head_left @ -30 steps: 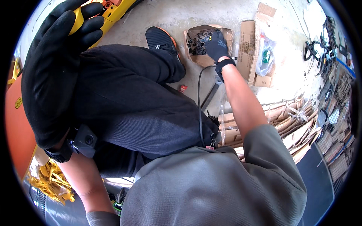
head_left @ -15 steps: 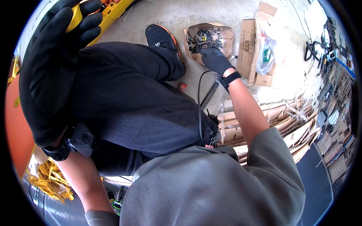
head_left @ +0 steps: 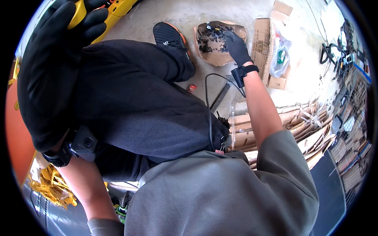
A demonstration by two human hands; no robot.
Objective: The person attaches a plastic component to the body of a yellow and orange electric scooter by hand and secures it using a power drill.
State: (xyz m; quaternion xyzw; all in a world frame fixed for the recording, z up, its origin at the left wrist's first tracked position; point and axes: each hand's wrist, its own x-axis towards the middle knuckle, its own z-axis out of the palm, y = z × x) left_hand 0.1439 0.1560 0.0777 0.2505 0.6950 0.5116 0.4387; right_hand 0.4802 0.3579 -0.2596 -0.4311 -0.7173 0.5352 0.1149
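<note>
My left hand (head_left: 47, 74), in a black glove, is raised at the far left. Its fingers curl round a curved yellow part (head_left: 78, 15). My right hand (head_left: 237, 46), in a dark grey glove, reaches into an open cardboard box (head_left: 216, 59) on the floor. Many small black pieces (head_left: 204, 38) lie in this box, with a small yellow bit (head_left: 217, 30) among them. The right fingers are bent together over the pieces; their tips are hard to see, so what they pinch is hidden.
A taller cardboard box (head_left: 260, 43) with a clear plastic bag (head_left: 280, 59) stands to the right. Flattened cardboard (head_left: 299, 122) is stacked nearer me. A yellow frame (head_left: 118, 13) lies beyond my left hand, and yellow strips (head_left: 53, 187) at the lower left. A black cable (head_left: 207, 94) runs by my leg.
My right hand has moved farther away and slightly right within the box. The black pieces lie spread differently, with more bare cardboard showing. My left hand keeps its hold on the yellow part.
</note>
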